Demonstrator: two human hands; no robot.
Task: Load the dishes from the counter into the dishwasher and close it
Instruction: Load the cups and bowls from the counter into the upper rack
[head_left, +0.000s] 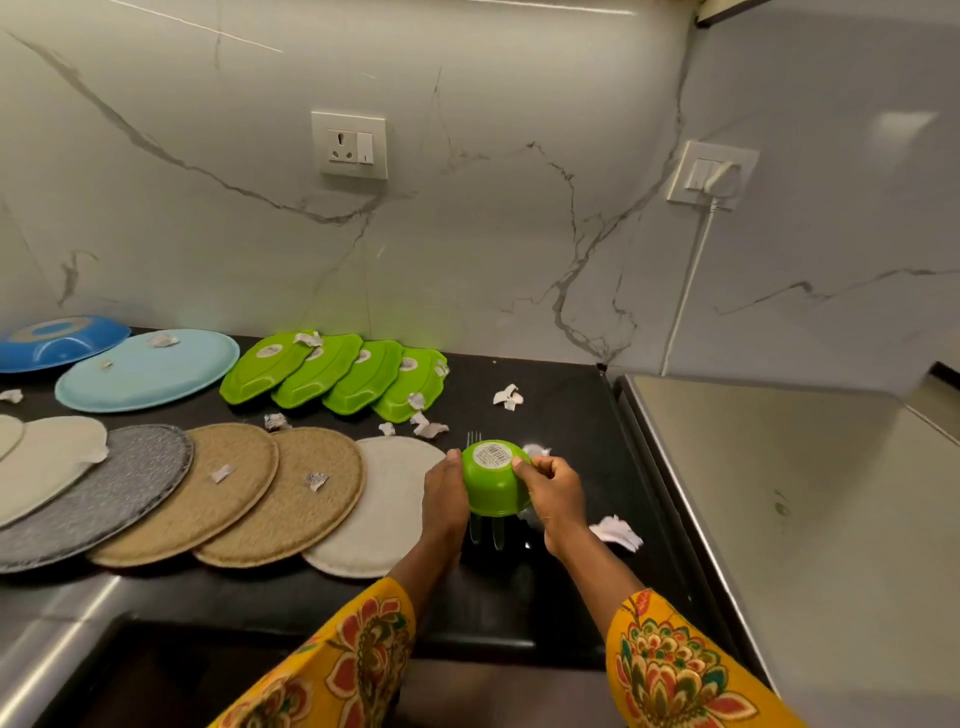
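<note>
While both hands, left (445, 491) and right (551, 493), grip clamped on bowl (494, 480) above worktop (566, 415) | step: sticker-picking, judged | next: carry bowl to unseen dishwasher

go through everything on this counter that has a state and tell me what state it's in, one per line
green bowl: upside down, held in both hands, label still on its base
left hand: grips the bowl's side
right hand: pinches the label's edge
green leaf-shaped plates: four, face down, overlapping in a row
light blue plate: face down
dark blue plate: face down
forks: lying flat under the bowl
plug: plugged into the right socket
</note>
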